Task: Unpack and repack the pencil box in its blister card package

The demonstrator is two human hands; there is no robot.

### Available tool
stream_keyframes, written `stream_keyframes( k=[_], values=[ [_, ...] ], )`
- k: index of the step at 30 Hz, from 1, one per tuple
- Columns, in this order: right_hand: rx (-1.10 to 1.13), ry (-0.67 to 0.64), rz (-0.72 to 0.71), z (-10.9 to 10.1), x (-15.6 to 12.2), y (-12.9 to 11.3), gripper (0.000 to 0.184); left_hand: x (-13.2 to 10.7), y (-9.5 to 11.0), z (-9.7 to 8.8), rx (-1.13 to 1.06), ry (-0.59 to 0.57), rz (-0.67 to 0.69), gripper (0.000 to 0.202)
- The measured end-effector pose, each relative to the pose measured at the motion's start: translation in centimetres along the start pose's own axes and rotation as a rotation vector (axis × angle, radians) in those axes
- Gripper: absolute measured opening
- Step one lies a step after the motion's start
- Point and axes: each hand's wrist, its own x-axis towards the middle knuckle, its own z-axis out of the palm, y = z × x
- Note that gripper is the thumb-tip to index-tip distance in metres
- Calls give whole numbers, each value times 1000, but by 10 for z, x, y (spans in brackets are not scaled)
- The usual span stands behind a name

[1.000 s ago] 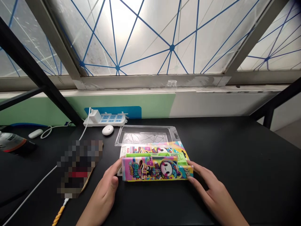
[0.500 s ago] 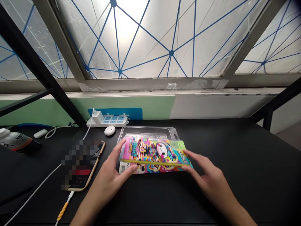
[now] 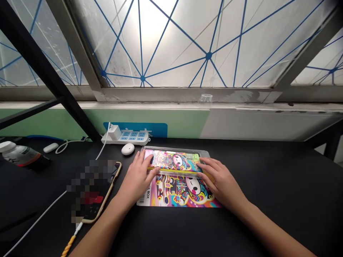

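Observation:
A colourful pencil box (image 3: 174, 161) with a cartoon character and a lime-green patch lies flat in a clear plastic tray (image 3: 205, 154). In front of it shows a printed backing card (image 3: 177, 191) with matching artwork and the letters "L BOX". My left hand (image 3: 138, 175) holds the box's left end, thumb along the near edge and fingers over the top. At the opposite end, my right hand (image 3: 219, 178) has its fingers bent against the box and the tray's rim. Its palm is over the card's right side.
Left of my left arm lies a phone (image 3: 103, 194) on a charging cable. A white earbud case (image 3: 128, 149) sits near a power strip (image 3: 134, 137) by the wall. A bottle (image 3: 23, 155) lies at the far left. A clear cup (image 3: 206, 98) is on the window ledge.
The pencil box has moved away from me and down into the clear tray, with both hands following it. More of the backing card shows. The camera view has shifted slightly.

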Motion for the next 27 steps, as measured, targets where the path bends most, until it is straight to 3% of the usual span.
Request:
stream_keyframes(
  k=[3, 6, 9, 11, 14, 18, 21, 24, 27],
  values=[
    [-24, -20, 10, -6, -2, -5, 34, -1, 8, -1, 121, 11, 18, 57],
    [6, 9, -33, -9, -4, -14, 29, 0, 16, -4, 138, 52, 153, 54],
    [92, -7, -199, -11, -6, -29, 23, 2, 24, -5, 82, 104, 367, 50],
    [159, -74, -324, -10, -7, -38, 20, 3, 29, -3, 67, 101, 432, 50],
    [227, -243, -381, -8, -7, -47, 24, 6, 32, 4, 90, 41, 402, 55],
    [199, -483, -313, -7, -4, -50, 64, 11, 26, 10, 101, 0, 363, 52],
    [201, -558, -263, -9, -4, -52, 84, 12, 20, 9, 103, 49, 337, 47],
    [236, -569, -225, -15, -12, -55, 85, 11, 14, 7, 114, 102, 309, 44],
    [260, -563, -159, -23, -24, -51, 63, 7, 8, 5, 125, 134, 287, 41]
  ],
)
